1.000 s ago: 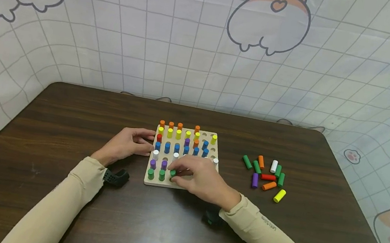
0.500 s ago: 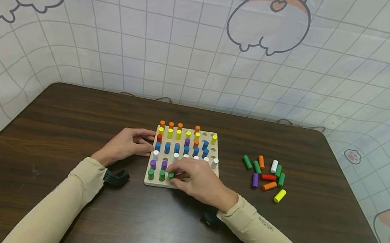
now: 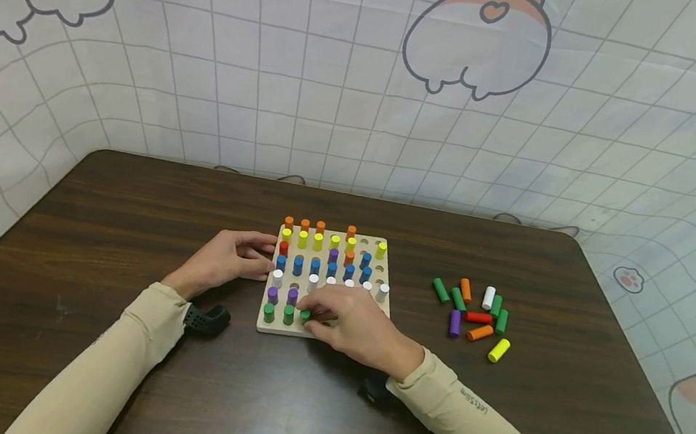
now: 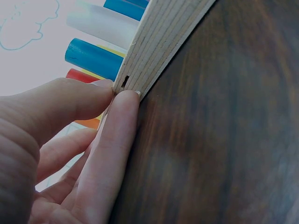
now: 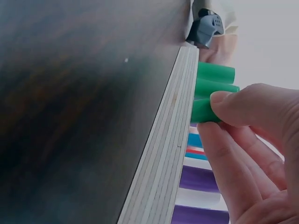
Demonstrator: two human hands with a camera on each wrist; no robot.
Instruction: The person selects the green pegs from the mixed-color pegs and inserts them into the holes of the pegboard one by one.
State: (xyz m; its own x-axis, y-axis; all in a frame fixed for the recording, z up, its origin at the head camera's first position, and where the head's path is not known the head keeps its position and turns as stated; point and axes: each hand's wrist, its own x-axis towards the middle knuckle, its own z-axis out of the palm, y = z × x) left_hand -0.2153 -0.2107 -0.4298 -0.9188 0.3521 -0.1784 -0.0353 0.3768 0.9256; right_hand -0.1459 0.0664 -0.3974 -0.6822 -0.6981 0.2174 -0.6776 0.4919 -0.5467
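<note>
A pale wooden pegboard bears rows of coloured pegs standing upright. At its front row my right hand pinches a green peg between thumb and fingers. That peg's lower end is right at the board's face in the right wrist view, beside two other green pegs. My left hand grips the board's left edge, with a thumb and finger at the layered side in the left wrist view. Blue pegs stand close by those fingertips. My right hand hides part of the front rows.
Several loose pegs lie right of the board on the dark wooden table, among them a red peg, a purple peg and a yellow peg. A patterned sheet hangs behind the table.
My right hand has shifted very slightly, and the green peg it pinches moved a little leftward, then stayed. The left hand keeps its place at the board's edge.
</note>
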